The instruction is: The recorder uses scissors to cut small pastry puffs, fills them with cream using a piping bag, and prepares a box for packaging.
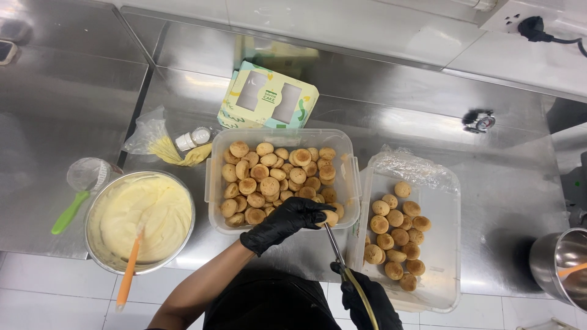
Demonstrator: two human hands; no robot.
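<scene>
At 6 o'clock, left hand [282, 223] grips one puff [331, 217] at tub [215, 183] edge, right hand [365, 299] closed on scissors [340, 260] poking it; approx. 15 puffs lie in tray [449, 208] at 4, far more wait in tub, so early on, I'd judge.

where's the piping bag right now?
Head view, left of centre: the piping bag lies on the steel counter, just left of the clear tub of pastry puffs, behind the cream bowl.
</scene>
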